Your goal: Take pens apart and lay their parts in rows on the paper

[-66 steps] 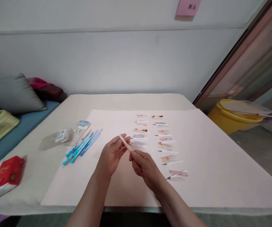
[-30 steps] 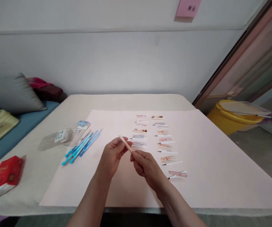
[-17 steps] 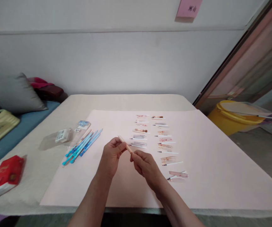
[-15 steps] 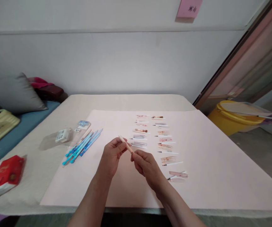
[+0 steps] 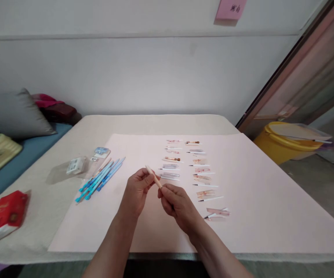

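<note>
Between my two hands is a slim, pale peach pen, (image 5: pixel 156 180) tilted with its far end pointing up and left. My left hand (image 5: pixel 138 189) pinches it around the middle with thumb and fingers. The near end sits in the closed fingers of my right hand (image 5: pixel 176 201). Past my hands and to the right, two columns of pen parts lie on the pink sheet: clear and pinkish barrel pieces (image 5: pixel 206 194) beside white refills (image 5: pixel 210 199) with dark tips. A pile of blue pens (image 5: pixel 100 179) lies left of my left hand.
A pink sheet (image 5: pixel 259 216) covers much of the pale table. At the left are a clear plastic pack with a white box (image 5: pixel 76 166), a blue-and-white eraser-like block (image 5: pixel 101 152) and a red packet (image 5: pixel 4 212). A yellow bucket (image 5: pixel 274 144) stands off the right side.
My right hand has shifted slightly left along with the near end of the pen. My left hand keeps its hold, and the parts on the sheet lie as before.
</note>
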`<state>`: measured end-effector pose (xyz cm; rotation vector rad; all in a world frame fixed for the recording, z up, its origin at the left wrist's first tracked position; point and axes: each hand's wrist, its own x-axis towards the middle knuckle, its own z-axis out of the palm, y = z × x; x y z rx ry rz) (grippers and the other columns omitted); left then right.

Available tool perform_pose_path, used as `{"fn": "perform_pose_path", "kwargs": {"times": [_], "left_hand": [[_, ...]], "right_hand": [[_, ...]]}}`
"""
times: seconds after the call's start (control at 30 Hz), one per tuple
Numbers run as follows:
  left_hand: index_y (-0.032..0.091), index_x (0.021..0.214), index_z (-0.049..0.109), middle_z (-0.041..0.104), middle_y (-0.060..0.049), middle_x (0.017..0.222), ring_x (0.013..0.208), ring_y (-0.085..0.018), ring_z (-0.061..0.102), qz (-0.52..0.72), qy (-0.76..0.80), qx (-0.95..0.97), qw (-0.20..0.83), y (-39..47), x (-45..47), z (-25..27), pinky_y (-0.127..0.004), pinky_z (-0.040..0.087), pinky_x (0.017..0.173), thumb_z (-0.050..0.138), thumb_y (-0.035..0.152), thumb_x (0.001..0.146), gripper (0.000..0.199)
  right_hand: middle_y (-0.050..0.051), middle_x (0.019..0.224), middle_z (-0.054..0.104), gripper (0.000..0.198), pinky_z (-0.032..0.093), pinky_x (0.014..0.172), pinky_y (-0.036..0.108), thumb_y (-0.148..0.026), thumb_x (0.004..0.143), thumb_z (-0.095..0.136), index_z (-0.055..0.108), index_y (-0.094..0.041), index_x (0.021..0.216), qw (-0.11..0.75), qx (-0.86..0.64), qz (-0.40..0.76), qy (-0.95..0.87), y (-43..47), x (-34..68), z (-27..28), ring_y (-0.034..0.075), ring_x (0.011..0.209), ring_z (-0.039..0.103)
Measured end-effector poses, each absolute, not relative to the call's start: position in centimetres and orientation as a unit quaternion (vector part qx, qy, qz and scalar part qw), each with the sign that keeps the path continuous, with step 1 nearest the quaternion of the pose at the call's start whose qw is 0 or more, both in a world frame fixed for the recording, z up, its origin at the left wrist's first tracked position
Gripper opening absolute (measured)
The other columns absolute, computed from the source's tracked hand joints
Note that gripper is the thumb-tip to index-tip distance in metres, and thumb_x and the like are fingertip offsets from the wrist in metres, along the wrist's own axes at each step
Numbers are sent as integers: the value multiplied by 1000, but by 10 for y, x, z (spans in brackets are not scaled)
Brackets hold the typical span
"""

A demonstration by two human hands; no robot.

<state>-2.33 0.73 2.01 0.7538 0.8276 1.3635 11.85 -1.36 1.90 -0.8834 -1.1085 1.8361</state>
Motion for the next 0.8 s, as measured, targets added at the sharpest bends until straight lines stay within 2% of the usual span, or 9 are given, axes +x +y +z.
{"fn": "perform_pose_path", "kwargs": {"times": [0.13,0.2,0.27,0.33,0.57,0.8], "left_hand": [[14,69,59,55,1,66,65,-9,51,608,395,324,607,8,-23,18,-24,43,68,69,17,72,10],[14,79,63,60,-1,71,71,-11,54,596,399,320,619,8,-23,19,-26,44,73,69,19,72,10],[15,96,64,65,-7,85,85,-17,58,570,385,311,656,7,-23,20,-30,44,79,66,21,75,22],[14,106,62,65,-12,95,94,-21,58,553,367,303,684,6,-24,21,-34,44,82,64,23,78,30],[13,80,62,63,-4,74,75,-12,57,602,371,305,638,9,-28,19,-26,44,75,66,17,75,7],[13,82,62,64,-6,77,77,-13,57,604,373,298,638,11,-27,18,-27,45,76,66,18,75,10]], "right_hand": [[-6,47,41,24,23,45,21,-32,86,48,51,-16,68,398,-439,600,-537,-14,116,22,7,45,32],[-5,48,41,24,25,46,21,-32,87,47,51,-17,68,395,-457,575,-551,-15,116,22,7,47,34],[-6,48,40,24,25,46,21,-32,88,45,51,-17,70,390,-456,583,-548,-14,117,22,7,46,32],[-6,47,39,23,25,45,21,-32,89,44,51,-17,72,387,-450,594,-544,-13,119,20,7,46,31],[-6,49,40,25,26,46,21,-32,89,44,51,-17,70,384,-457,560,-574,-15,117,19,8,48,34],[-6,49,40,25,27,46,21,-31,89,44,50,-18,70,380,-472,544,-580,-14,118,20,8,47,34]]}}
